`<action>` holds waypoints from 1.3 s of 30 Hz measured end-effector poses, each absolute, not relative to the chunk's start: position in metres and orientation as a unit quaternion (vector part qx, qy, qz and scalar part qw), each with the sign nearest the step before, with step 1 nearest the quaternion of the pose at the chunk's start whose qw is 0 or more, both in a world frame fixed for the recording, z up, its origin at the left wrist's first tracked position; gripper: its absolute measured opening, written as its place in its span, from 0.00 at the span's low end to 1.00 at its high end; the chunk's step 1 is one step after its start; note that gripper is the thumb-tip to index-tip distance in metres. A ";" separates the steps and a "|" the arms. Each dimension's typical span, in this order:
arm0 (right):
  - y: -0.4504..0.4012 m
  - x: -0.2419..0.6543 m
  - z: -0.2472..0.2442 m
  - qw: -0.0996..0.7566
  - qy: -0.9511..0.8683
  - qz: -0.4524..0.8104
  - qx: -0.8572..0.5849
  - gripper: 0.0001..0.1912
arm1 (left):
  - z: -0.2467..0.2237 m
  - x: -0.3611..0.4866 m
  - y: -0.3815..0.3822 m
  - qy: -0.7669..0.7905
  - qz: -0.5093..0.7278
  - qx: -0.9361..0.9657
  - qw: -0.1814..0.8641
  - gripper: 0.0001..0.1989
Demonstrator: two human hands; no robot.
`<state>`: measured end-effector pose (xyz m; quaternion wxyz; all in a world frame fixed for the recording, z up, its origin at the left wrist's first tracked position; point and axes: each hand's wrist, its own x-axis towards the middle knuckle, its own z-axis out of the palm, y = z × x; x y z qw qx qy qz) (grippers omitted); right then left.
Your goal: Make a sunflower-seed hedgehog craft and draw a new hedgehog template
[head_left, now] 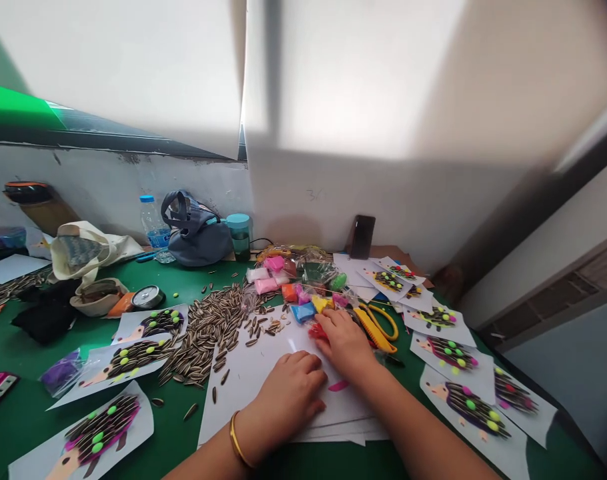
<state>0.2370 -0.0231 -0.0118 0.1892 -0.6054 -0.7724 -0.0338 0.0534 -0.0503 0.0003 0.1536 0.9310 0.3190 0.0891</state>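
Key relation: red packet (315, 331) at the right hand's (346, 340) fingertips, about 10 o'clock from its palm; from the left hand (291, 393) it lies near 1 o'clock, farther off. Packet partly covered, long axis unclear.

Left to right: hedgehog cards (103, 427), stiff paper, ridged with seeds and dotted with round green beads. Loose heap of striped seeds (203, 333), hard pointed ovals, on the green counter (176, 427). Smooth white paper (248, 373); left hand on it, fingers loosely curled, can't tell if gripping. Blue packet (303, 312), shiny, pillow-shaped. Right hand palm down, fingers lightly bent over the red packet; grip can't be told. Ribbed yellow coil (371, 328) at 2 o'clock.
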 end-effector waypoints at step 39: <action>-0.092 0.265 -0.019 0.235 -0.802 0.156 -0.526 0.14 | -0.014 -0.009 -0.093 0.322 0.040 0.924 0.204 0.31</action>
